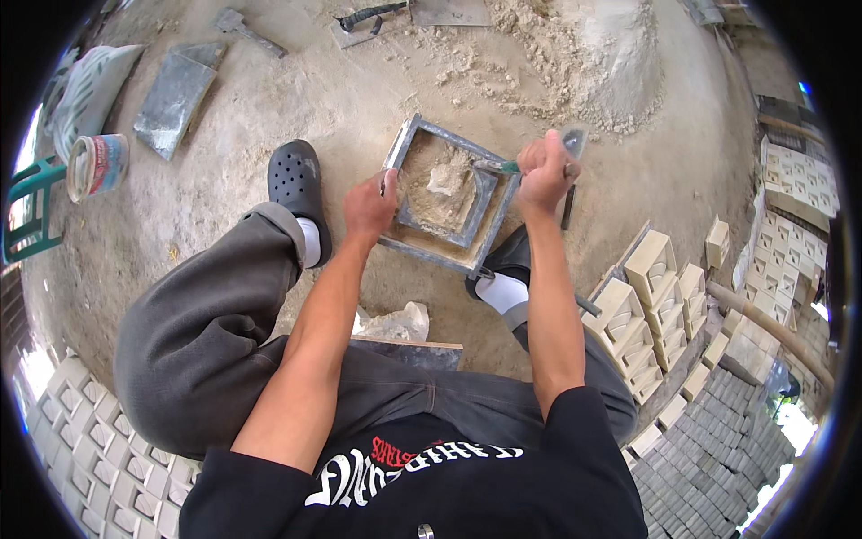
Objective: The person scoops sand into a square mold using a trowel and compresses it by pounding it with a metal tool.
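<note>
We see the left hand (370, 208) gripping the left side of the metal frame (499, 218), which sits on the ground between the feet; the right hand (548, 175) is fisted around a tool (509, 167) reaching over the frame's right side. Step in hand, we'd judge: working loose powder (444, 184) inside. Next move probably calls for a steady frame, light strokes. Fingers hide the tool's grip; its tip is unclear. Farther out, a pale heap (620, 63) is cut off on top.
</note>
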{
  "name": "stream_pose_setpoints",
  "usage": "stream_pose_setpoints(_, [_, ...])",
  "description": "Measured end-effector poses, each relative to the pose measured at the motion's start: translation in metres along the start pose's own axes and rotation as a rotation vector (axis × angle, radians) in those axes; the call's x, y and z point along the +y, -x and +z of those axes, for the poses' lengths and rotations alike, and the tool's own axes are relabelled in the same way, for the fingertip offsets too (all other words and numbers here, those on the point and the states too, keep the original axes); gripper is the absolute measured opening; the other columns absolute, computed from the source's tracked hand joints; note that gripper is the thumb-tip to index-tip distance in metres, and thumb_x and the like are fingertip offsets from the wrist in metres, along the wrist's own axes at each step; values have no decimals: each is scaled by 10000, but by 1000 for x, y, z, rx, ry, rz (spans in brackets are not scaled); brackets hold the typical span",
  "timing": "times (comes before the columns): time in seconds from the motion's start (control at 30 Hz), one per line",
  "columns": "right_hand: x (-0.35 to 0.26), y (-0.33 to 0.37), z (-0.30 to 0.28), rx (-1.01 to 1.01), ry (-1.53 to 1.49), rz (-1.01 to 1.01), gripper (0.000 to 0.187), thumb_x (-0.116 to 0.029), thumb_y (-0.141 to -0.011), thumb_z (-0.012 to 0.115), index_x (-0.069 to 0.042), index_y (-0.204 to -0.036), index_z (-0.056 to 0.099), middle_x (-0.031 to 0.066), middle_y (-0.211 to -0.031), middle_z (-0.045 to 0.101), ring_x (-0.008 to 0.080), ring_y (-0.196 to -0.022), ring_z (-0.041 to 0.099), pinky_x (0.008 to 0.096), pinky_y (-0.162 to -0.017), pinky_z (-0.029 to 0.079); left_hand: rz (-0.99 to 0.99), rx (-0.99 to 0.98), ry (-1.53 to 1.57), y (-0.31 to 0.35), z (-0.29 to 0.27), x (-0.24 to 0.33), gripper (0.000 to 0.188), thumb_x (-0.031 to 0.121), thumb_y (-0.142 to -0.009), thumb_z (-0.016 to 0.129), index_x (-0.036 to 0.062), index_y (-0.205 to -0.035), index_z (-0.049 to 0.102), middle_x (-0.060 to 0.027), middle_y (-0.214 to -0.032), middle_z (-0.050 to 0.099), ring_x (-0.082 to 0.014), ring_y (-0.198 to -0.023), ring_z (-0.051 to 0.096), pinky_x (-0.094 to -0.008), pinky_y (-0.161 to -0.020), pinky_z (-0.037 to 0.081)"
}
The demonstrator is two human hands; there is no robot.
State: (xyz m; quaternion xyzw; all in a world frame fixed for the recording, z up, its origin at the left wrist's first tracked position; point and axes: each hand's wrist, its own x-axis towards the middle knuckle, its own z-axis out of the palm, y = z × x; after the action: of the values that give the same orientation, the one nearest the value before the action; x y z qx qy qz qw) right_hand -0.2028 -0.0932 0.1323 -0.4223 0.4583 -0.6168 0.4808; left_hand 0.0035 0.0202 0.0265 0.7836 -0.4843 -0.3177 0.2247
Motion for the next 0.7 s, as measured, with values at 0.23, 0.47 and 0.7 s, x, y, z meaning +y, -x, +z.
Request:
stream_pose_setpoints(0.23, [2,5,5,156,153,-83,508,-188,-968,496,-92,-491,349,-6,-463,376,89,-417,339,282,-427,252,4,-4,8,2,-5,1,449,448,-983,427,96,-954,703,-222,-815,659,-440,-781,622,-517,-697,468])
stream_pose_setpoints(0.47, [-14,6,4,63,-1,-86,489,-146,-969,461,-76,-504,328,4,-462,354,98,-411,312,285,-425,248,-12,10,25,1,-8,-5,463,448,-987,411,86,-932,695,-227,-810,653,-446,-779,619,-523,-695,468])
stream_pose_setpoints(0.7, [6,17,-10,57,25,-81,487,-145,-975,449,-78,-519,293,-7,-468,317,96,-419,286,286,-424,234,-7,-15,-31,1,-3,-1,421,461,-974,422,162,-1015,716,-196,-851,681,-416,-790,646,-498,-718,498])
